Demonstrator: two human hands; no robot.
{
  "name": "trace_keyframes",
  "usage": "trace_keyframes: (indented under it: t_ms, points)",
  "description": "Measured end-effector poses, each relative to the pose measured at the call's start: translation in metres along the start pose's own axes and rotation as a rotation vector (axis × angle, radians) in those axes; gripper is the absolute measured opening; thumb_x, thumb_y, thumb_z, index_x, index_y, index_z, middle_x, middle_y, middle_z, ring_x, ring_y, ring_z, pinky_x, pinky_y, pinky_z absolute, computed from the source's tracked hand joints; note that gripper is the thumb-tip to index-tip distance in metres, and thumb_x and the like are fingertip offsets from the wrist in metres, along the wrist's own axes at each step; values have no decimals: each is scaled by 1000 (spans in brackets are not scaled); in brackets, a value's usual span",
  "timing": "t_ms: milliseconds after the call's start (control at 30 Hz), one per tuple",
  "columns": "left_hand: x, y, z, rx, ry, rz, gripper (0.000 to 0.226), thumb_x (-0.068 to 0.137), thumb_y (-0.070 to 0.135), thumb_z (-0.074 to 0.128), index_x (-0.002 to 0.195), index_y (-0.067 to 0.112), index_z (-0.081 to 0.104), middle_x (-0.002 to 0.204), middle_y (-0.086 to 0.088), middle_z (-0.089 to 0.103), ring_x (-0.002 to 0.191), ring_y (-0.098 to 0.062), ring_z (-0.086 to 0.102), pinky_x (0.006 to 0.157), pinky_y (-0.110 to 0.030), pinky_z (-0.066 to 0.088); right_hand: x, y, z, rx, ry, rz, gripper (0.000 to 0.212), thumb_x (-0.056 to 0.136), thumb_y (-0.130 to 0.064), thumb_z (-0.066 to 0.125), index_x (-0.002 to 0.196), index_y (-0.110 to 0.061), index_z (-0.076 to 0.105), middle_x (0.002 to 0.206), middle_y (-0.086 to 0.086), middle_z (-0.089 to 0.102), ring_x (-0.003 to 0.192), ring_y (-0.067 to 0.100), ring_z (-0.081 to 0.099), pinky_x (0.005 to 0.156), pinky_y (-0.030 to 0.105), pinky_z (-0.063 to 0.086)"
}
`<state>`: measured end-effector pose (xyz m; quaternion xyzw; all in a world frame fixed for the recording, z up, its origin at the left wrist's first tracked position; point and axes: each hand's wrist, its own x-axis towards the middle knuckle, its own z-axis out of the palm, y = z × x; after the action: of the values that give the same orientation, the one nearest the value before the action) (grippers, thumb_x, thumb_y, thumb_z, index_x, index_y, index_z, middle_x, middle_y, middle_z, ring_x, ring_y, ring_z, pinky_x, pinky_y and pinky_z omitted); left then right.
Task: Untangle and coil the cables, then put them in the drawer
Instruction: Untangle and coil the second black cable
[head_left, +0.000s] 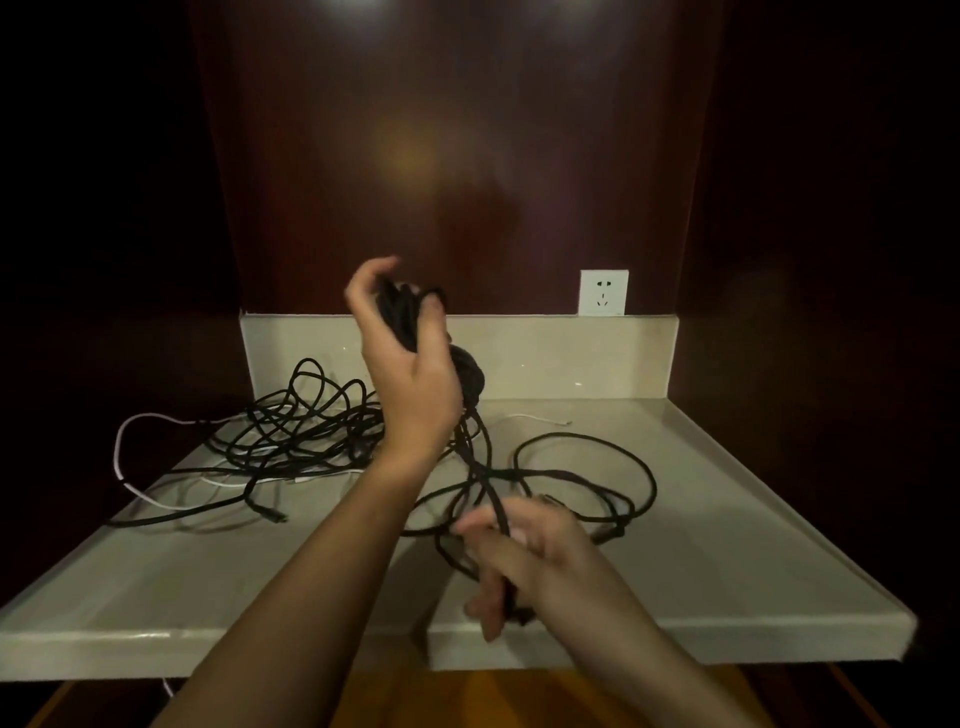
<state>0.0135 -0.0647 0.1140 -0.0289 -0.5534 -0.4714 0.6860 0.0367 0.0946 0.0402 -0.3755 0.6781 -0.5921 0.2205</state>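
Right hand (524, 556), nearest: fingers curled round a black cable (582, 441) strand; left hand (410, 358), raised: gripping coiled black loops (402, 312); tangled black and white cables (291, 431) on pale counter (727, 519); wall socket (603, 292) behind.

Glossy dark wood wall panel (467, 156); smooth, polished stone-like countertop (260, 587); matt black cables (291, 426); smooth white plastic socket (603, 292).

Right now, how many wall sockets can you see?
1. The white wall socket sits on the dark wood panel, just above the right part of the counter's back ledge. The dark sides may hide others.
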Motion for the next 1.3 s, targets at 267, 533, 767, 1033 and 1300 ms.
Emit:
trace_keyframes:
  t_ms: [267,533,767,1033,1300]
  points:
    - [-14,-9,-24,501,-892,-19,31,92,33,54,117,17,50,84,13,57,76,0,55,74,-26,40,15,-20,-50,-1016,59,-650,38,97,-48,41,97,-22,70,81,-6,67,72,10,63,68,36,53]
    - [-28,29,-37,64,-1195,-488,39,96,56,36,105,29,63,98,19,70,101,3,63,91,-17,45,58,-46,-71,-908,65,-885,45,78,-55,66,65,-12,57,64,-11,50,55,14,49,51,35,42]
    - [-22,40,-48,278,-1391,-592,25,84,10,76,105,6,62,87,-2,65,79,-13,63,75,-29,51,66,-68,-66,-744,-145,-462,47,65,-41,87,56,-7,55,49,5,47,49,14,41,50,29,34]
    - [-29,37,-59,-370,-849,-1034,51,58,-9,47,95,5,79,94,-23,74,77,-28,73,71,-35,62,65,-58,-79,-253,-104,-280,25,94,-17,62,98,7,54,52,0,40,41,9,32,41,18,35]
    - [-22,29,-64,-226,-873,-1119,16,92,1,62,79,-5,54,44,-11,61,26,1,48,34,-9,36,67,-38,-55,219,143,-395,35,83,-30,62,93,3,51,50,-3,47,39,12,32,37,22,38]
